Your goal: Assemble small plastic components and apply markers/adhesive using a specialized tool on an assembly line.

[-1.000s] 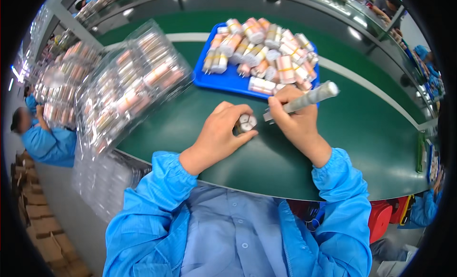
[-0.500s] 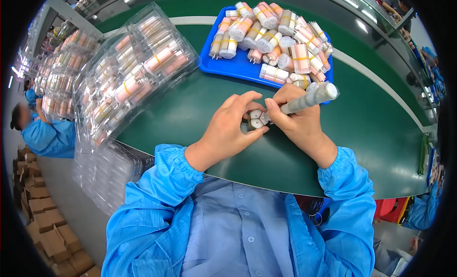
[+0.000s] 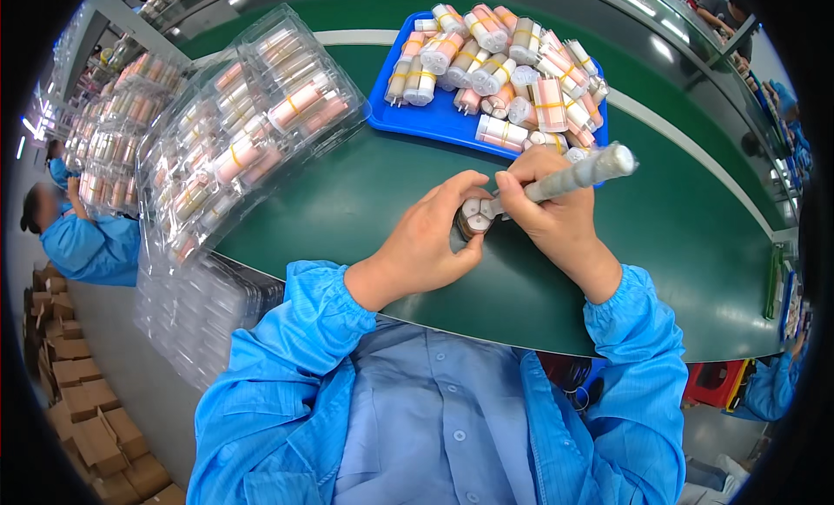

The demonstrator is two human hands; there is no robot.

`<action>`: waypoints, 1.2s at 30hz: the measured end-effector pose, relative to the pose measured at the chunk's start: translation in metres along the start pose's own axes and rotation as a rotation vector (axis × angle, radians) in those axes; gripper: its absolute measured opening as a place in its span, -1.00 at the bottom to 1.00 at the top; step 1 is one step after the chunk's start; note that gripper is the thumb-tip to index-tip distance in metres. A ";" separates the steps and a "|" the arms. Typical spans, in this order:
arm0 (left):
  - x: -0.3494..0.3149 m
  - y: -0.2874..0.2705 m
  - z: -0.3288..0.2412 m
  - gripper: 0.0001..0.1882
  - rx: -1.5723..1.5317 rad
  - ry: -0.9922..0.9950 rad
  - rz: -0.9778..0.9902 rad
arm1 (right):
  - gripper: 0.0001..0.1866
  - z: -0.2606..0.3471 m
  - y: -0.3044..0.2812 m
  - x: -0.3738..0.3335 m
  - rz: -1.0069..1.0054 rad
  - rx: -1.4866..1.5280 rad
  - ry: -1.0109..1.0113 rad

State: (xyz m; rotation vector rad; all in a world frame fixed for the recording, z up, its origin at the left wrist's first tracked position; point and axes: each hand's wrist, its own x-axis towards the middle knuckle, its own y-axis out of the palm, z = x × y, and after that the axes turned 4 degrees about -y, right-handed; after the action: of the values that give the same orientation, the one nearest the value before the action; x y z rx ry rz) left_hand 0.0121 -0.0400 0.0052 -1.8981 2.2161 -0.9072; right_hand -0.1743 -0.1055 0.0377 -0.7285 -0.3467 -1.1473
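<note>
Head view, two hands, one bundle, one rod

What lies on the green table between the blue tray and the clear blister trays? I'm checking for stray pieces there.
In the head view, the stretch between the blue tray and the clear blister trays is bare green table.

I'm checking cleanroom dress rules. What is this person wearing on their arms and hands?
Both arms are covered by bright blue smock sleeves with gathered elastic cuffs at the wrists. The left hand and right hand are bare: no gloves, finger cots, rings or watch visible. The smock buttons down the front.
</note>
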 end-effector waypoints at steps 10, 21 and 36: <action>0.003 -0.002 -0.007 -0.30 0.288 -0.051 -0.026 | -0.85 -0.005 0.004 -0.007 0.090 -0.056 0.025; 0.000 0.001 -0.006 -0.24 -0.145 -0.036 0.027 | -0.85 -0.007 0.002 -0.002 0.011 0.056 0.001; -0.016 -0.022 0.003 -0.47 -0.001 0.006 -0.128 | -0.89 -0.015 -0.009 -0.002 -0.120 -0.012 -0.033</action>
State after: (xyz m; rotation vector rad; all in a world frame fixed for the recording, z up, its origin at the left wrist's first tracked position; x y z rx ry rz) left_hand 0.0369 -0.0273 0.0082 -2.0612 2.1187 -0.9303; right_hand -0.1850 -0.1159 0.0287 -0.7458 -0.4155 -1.2524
